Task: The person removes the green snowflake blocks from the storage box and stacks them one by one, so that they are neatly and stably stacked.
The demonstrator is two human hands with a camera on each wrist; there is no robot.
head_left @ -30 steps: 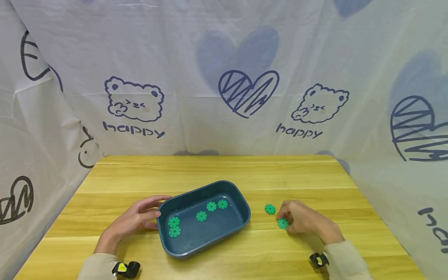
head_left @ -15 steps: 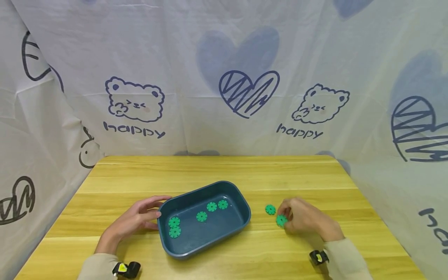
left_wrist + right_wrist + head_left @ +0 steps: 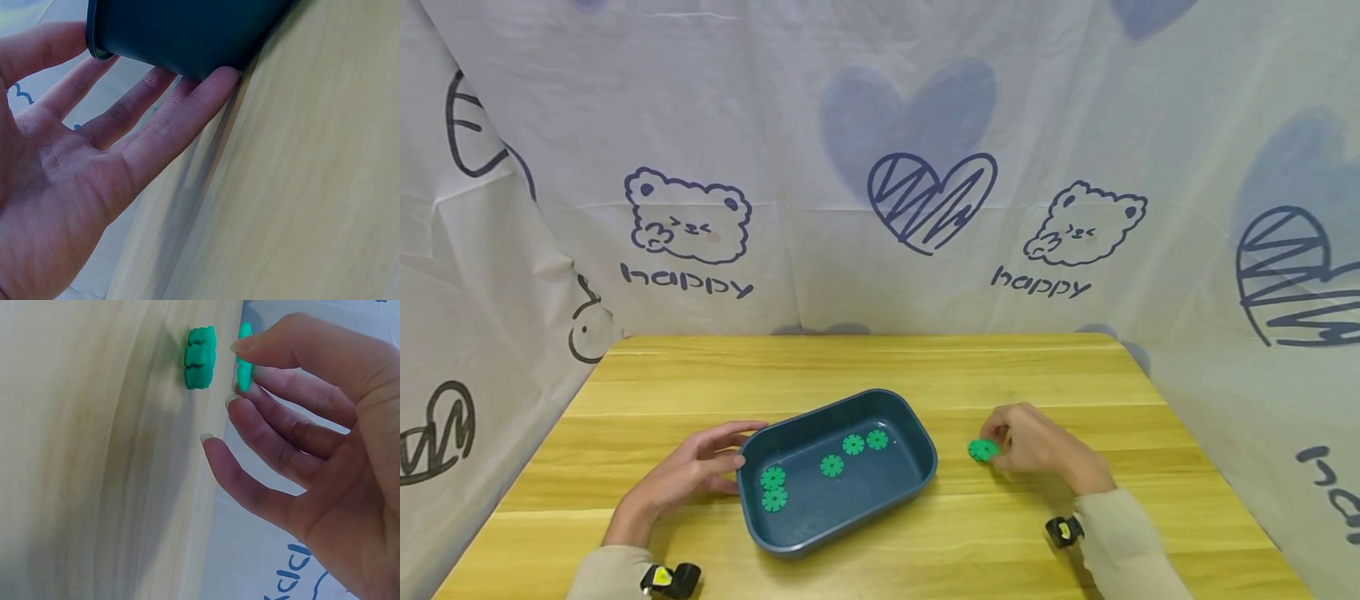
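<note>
My right hand (image 3: 1037,442) pinches a green notched plastic disc (image 3: 244,376) between thumb and fingertips. Just beyond that disc, a thick green stack of similar notched pieces (image 3: 200,357) stands on the table; in the head view the two overlap. To the left is a dark blue rectangular bin (image 3: 820,510), with several flat green discs (image 3: 831,465) scattered on its floor. My left hand (image 3: 696,465) is at the bin's left end, thumb by the rim and extended fingers (image 3: 187,119) against the outer wall.
The wooden table (image 3: 700,375) carries the bin and the green pieces. Behind it hangs a white cloth (image 3: 820,275) with printed bears and hearts, which also drapes both sides. Each wrist wears a small black camera (image 3: 1063,531).
My right hand has moved left and away from me, bringing its green disc to the stack on the table. The left hand and the bin stay in place.
</note>
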